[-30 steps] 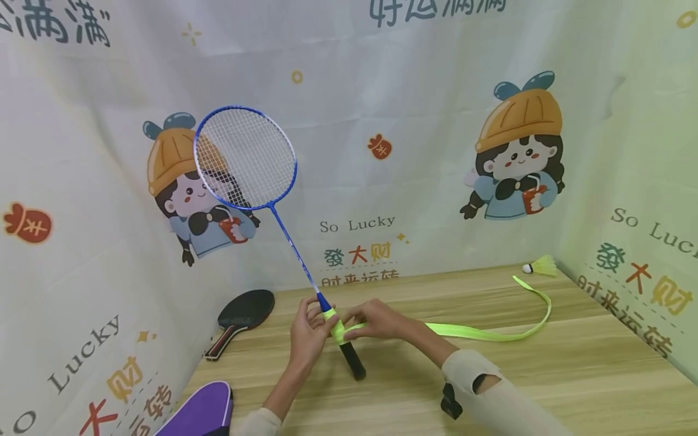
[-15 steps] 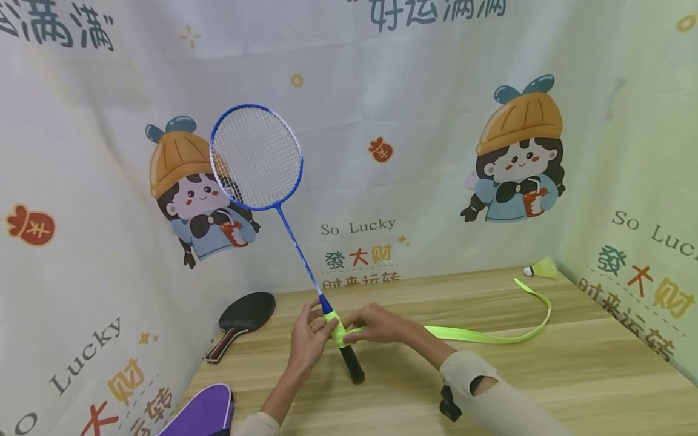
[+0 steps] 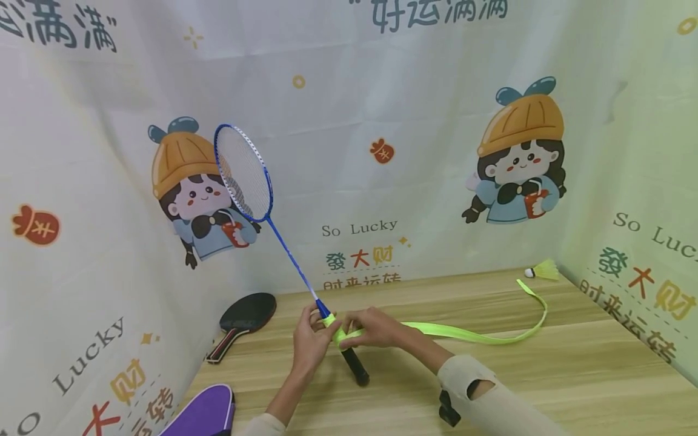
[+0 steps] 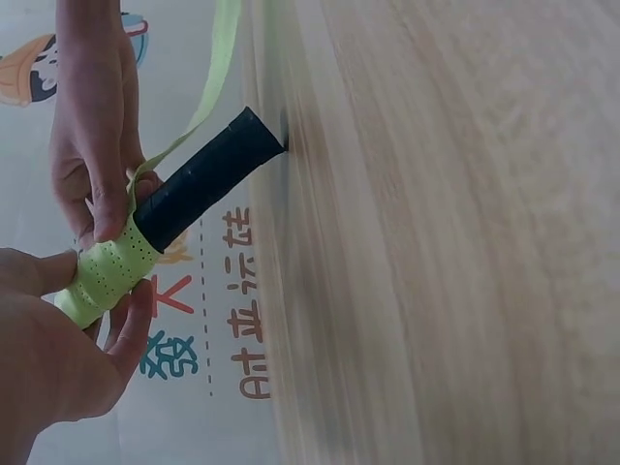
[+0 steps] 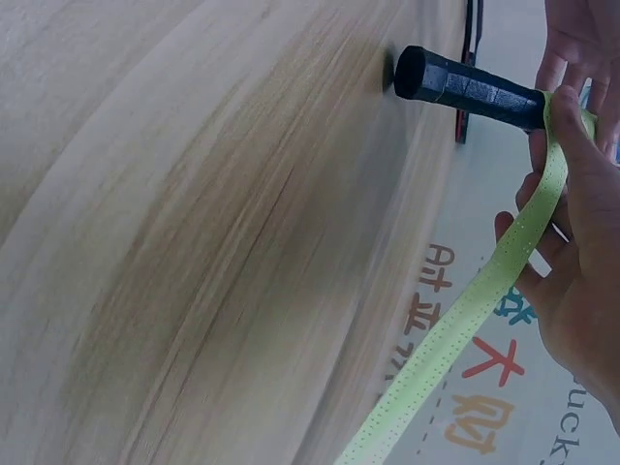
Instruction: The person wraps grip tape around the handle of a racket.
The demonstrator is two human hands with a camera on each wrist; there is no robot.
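A blue and white badminton racket (image 3: 294, 263) leans up to the left, its black handle (image 4: 205, 179) pointing down close over the table. My left hand (image 3: 311, 342) grips the upper handle, where turns of yellow-green perforated grip tape (image 4: 108, 271) cover it. Just below, my right hand (image 3: 373, 327) pinches the tape between thumb and fingers at the edge of the wrapped part. From there the loose tape (image 5: 465, 320) trails right across the table, ending in a curl. The bottom part of the handle shows bare black in both wrist views.
A black table tennis bat (image 3: 248, 312) lies at the table's left, with a purple case (image 3: 204, 409) nearer the front. At the back right corner sits a yellow shuttlecock (image 3: 541, 269). Printed cloth (image 3: 338, 121) hangs around the wooden table (image 3: 572, 375).
The racket has turned about its shaft, so its head now looks narrower, nearly edge-on. Its head first shifted right, then back left and lower. Both hands keep their hold.
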